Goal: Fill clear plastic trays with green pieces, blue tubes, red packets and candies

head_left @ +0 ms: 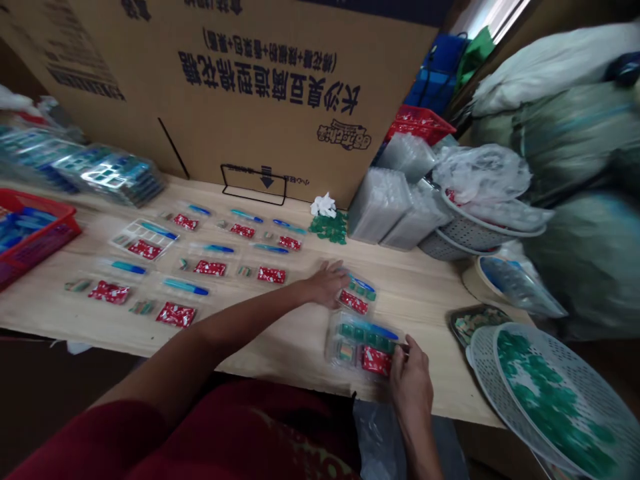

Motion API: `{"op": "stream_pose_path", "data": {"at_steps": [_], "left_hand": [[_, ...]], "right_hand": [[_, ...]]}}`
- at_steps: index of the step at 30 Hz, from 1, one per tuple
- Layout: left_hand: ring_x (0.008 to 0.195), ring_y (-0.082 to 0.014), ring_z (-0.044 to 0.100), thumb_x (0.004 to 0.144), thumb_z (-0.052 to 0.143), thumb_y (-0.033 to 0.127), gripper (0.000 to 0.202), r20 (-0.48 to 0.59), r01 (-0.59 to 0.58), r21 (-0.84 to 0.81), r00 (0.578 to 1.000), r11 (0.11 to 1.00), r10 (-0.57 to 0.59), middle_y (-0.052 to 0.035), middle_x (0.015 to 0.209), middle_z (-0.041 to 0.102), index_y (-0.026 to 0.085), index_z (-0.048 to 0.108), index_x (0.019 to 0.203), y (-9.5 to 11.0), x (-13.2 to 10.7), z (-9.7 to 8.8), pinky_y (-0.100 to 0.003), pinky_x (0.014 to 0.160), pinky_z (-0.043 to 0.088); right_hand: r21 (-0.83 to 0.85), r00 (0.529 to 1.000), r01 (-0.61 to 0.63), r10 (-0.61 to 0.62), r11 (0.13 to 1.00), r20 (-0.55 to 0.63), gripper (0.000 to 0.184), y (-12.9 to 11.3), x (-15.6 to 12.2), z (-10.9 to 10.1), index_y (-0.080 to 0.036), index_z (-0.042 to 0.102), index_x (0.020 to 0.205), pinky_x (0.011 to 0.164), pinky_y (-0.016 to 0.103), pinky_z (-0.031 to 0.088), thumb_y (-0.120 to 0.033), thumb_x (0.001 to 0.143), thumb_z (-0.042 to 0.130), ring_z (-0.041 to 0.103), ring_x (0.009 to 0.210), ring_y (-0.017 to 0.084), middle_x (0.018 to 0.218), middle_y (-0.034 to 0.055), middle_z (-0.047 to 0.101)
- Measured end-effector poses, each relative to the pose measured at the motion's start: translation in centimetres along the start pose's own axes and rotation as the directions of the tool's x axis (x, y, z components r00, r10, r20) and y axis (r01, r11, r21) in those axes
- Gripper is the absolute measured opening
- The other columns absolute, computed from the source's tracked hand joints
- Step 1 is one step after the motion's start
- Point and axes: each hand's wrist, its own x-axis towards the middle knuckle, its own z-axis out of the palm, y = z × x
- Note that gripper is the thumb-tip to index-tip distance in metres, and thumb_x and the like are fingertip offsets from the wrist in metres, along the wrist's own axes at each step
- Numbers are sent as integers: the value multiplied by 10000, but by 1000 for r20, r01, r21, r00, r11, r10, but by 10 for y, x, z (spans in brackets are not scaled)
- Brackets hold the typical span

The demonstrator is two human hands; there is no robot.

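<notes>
Worktable (290, 343): pale wood-grain top, the person's dark red shirt (215, 433) at its near edge.
Right hand (413, 377): fingers bent, touching the right edge of the near tray; whether they pinch it I cannot tell.
Near tray (364, 345): clear, blurred, by the table's front edge; holds a blue pen (383, 330), green pieces (353, 331), a striped piece (346, 352) and a red packet (376, 361).
White sieve (575, 360): at the right, bearing green flat pieces (545, 400).
Left hand (327, 283): palm down, fingers slightly bent at the left side of the far tray; their grip I cannot tell.
Far tray (357, 293): just beyond the near tray, similarly filled.
Laid-out sets (210, 268): rows of pens and red packets, left of the hands.
Red bin (47, 245): left edge, full of blue pens.
Green pile (330, 228): before the box, white crumpled piece (324, 205) behind.
Clear stacks (383, 207): upright, right of the pile.
Cardboard box (260, 127): behind, printing upside down.
</notes>
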Motion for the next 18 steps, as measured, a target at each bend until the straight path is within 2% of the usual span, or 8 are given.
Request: {"op": "stream_pose_path", "data": {"at_steps": [4, 7, 9, 10, 12, 14, 15, 18], "left_hand": [[1130, -359, 411, 582, 697, 411, 579, 3, -64, 112, 998, 992, 64, -191, 1183, 499, 92, 568, 1048, -6, 17, 2, -445, 969, 286], [1027, -340, 460, 566, 696, 443, 630, -11, -57, 151, 998, 987, 59, -203, 1163, 496, 78, 562, 1061, -4, 21, 4, -405, 912, 323], [1030, -338, 451, 559, 701, 441, 660, -2, -46, 151, 999, 987, 46, -194, 1157, 503, 99, 537, 1100, -3, 20, 5, -401, 901, 323], [1038, -337, 445, 550, 708, 437, 678, 14, -37, 143, 999, 989, 36, -185, 1151, 509, 115, 522, 1117, -3, 19, 4, -401, 903, 319], [1057, -338, 432, 524, 723, 438, 722, 41, -12, 122, 999, 992, 7, -172, 1148, 512, 138, 496, 1140, -4, 16, 2, -418, 926, 298], [1063, -343, 430, 502, 727, 455, 761, 47, 13, 102, 999, 995, -18, -170, 1157, 499, 140, 479, 1150, -4, 12, -1, -440, 941, 286], [1060, -342, 433, 497, 725, 462, 771, 40, 26, 94, 999, 995, -30, -169, 1157, 493, 137, 475, 1150, -4, 10, -2, -443, 939, 290], [1061, -334, 435, 495, 719, 475, 760, 5, 95, 79, 995, 992, -96, -157, 1144, 483, 147, 473, 1134, -1, 6, -4, -427, 919, 322]], "right_hand": [[26, 1000, -9, 10, 1000, -12, 545, -2, -1, -3, -71, 467, 1231, 725, 386, 426, -437, 860, 307, 534, 869, 271, 990, 160, 542], [38, 989, 91, -85, 995, -123, 485, -9, -6, -15, -98, 507, 1189, 773, 409, 423, -435, 880, 345, 515, 934, 275, 1018, 160, 537], [21, 939, 279, -268, 960, -216, 384, -12, -14, -22, -133, 559, 1117, 837, 426, 407, -397, 890, 397, 494, 1002, 274, 1036, 150, 539], [3, 896, 400, -391, 916, -213, 335, -13, -19, -24, -154, 572, 1094, 855, 426, 403, -377, 886, 432, 490, 1020, 268, 1049, 139, 542], [-28, 786, 610, -609, 792, -108, 305, -13, -31, -22, -190, 568, 1103, 870, 427, 404, -364, 860, 508, 496, 1033, 259, 1083, 118, 548], [-53, 704, 709, -710, 703, -9, 347, -9, -40, -14, -202, 538, 1149, 882, 443, 398, -371, 845, 537, 498, 1049, 261, 1111, 109, 555], [-80, 695, 717, -719, 693, -6, 351, -7, -43, -9, -201, 526, 1160, 891, 453, 389, -367, 851, 529, 500, 1052, 261, 1111, 108, 561], [-176, 705, 683, -703, 709, -94, 268, 2, -44, 4, -207, 537, 1120, 891, 461, 366, -321, 884, 481, 521, 1020, 250, 1064, 97, 588]]}}
